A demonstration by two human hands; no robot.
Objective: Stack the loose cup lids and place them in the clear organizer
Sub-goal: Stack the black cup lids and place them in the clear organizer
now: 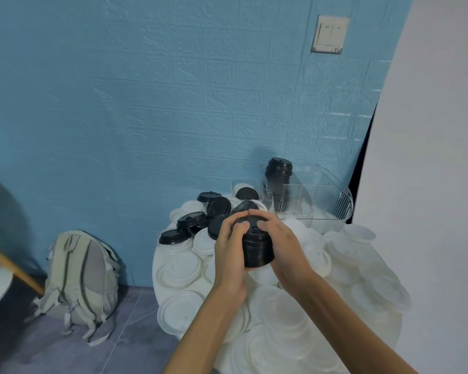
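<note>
stack of black cup lids (pixel 257 245) clasped between both hands above a round white table (pixel 157 268). left hand (pixel 231 248) wrapped round the stack's left side, thumb on the top lid; right hand (pixel 284 244) wrapped round the right side, thumb likewise on top, index fingertips meeting at the far rim. hands together, clamped on the one stack.

loose black lids (pixel 197 221) scattered just behind and to the left of the hands, lying on a heap of white lids (pixel 179 271) covering the tabletop. clear organizer (pixel 319 201) at the table's far right edge against the blue brick-textured wall (pixel 146 90), with a second black lid stack (pixel 278 171) standing upright in its back left compartment; front compartment bare.

grey-green backpack (pixel 84 282) slumped on the floor against the wall, left of the table. white wall switch (pixel 330 34) high on the right.
</note>
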